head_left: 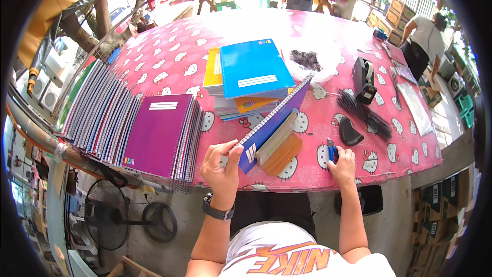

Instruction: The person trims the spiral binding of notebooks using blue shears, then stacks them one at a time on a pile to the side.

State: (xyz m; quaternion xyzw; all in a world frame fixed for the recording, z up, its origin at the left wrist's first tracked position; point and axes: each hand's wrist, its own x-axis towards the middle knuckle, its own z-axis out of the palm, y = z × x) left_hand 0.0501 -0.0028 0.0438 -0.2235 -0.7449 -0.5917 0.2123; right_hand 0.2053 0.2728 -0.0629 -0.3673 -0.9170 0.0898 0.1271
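Note:
My left hand is closed on the near corner of a blue spiral-bound notebook, tilted up on edge with its black coil uppermost. A wooden block stands against the notebook's right side. In my right hand, near the table's front edge, is a small blue-handled tool that looks like pliers; its tip points away from me. Behind the notebook rises a stack topped by a light blue notebook. Left of my left hand, a purple notebook fronts a row of others.
Further left is a long row of spiral notebooks. To the right lie a dark curved object, loose black coils, and a black tape dispenser-like device. A plastic bag holds dark scraps. Another person bends beyond the table's right side.

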